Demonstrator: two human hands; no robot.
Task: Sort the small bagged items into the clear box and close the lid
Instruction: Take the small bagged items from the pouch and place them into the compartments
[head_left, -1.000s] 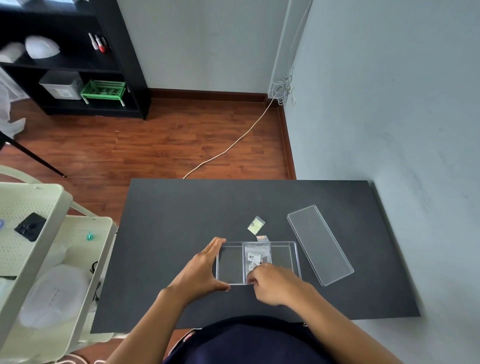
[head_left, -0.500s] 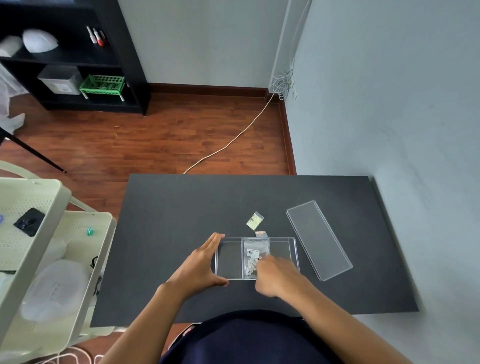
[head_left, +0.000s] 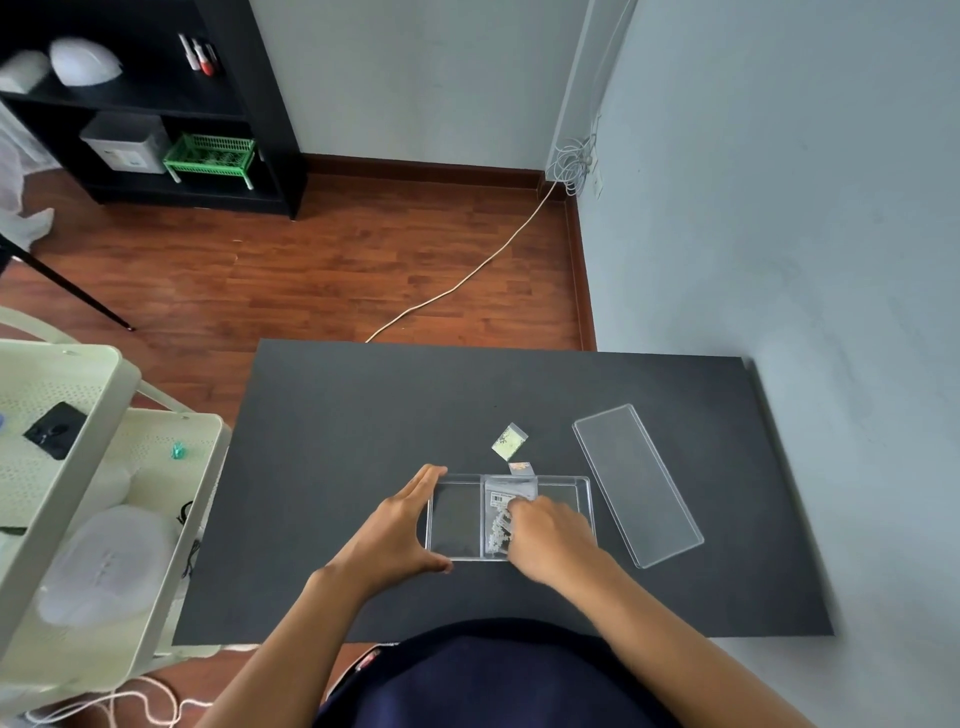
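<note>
No text is showing clearly enough to read. A white label with a barcode (head_left: 497, 500) is sitting on the clear bag (head_left: 506, 512) in the box's middle compartment, its print too small to make out. A label on the grey shelf bin (head_left: 124, 143) is blurring out.

Open clear box (head_left: 457, 519) holds one bag (head_left: 501, 512); lid (head_left: 636, 483) lies beside.

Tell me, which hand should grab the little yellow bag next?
Probably the right hand. It sits nearer the yellow bag, while the left hand braces the clear box.
</note>
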